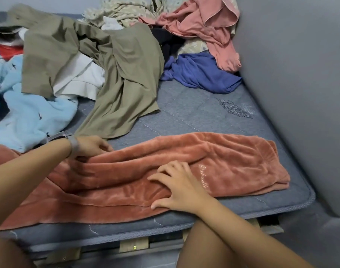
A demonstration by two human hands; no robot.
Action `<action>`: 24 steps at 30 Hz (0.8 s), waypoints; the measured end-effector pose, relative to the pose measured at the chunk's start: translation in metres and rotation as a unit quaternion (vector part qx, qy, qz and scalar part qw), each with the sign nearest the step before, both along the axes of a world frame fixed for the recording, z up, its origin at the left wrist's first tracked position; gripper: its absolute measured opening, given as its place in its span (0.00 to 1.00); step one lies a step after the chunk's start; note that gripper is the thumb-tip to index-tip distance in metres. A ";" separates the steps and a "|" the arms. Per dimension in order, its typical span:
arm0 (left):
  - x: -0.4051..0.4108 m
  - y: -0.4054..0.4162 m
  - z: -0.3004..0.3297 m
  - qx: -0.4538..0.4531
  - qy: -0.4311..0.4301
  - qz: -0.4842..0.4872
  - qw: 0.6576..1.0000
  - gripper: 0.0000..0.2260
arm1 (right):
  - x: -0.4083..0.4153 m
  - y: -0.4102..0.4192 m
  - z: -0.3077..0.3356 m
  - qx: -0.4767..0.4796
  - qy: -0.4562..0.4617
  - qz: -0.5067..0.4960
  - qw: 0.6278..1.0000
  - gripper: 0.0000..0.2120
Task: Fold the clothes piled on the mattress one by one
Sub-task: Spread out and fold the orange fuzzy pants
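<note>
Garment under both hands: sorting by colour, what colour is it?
Rust orange, plush garment with pale embroidered script, head view.

Left forearm enters from the lower left edge and runs up and to the right, a grey watch band (73, 144) around its wrist. Left hand (90, 147), palm down, has its fingers curled, the tips tucked into a fold of cloth (thumb not visible). Right forearm rises from the bottom right and angles up and to the left. Right hand (179, 185) lies palm down, fingers spread and slightly bent, pressing flat on the cloth; its thumb points left along the near edge. The two hands are well apart.
</note>
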State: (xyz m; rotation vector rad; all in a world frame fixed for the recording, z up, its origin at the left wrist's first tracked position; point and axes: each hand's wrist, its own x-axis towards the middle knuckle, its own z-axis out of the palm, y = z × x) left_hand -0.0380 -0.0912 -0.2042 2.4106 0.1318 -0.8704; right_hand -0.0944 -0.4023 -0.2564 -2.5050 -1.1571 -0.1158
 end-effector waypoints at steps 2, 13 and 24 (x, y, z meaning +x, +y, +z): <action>0.000 -0.008 0.004 0.007 0.066 -0.035 0.997 0.06 | -0.002 0.009 -0.011 -0.006 -0.031 0.007 0.999 0.22; 0.018 -0.029 -0.010 0.178 -0.132 -0.001 0.975 0.09 | -0.009 0.008 -0.004 0.132 0.011 -0.050 0.990 0.10; 0.005 -0.040 -0.005 0.073 -0.227 0.077 0.968 0.26 | -0.009 -0.002 0.001 0.136 0.077 -0.063 0.986 0.12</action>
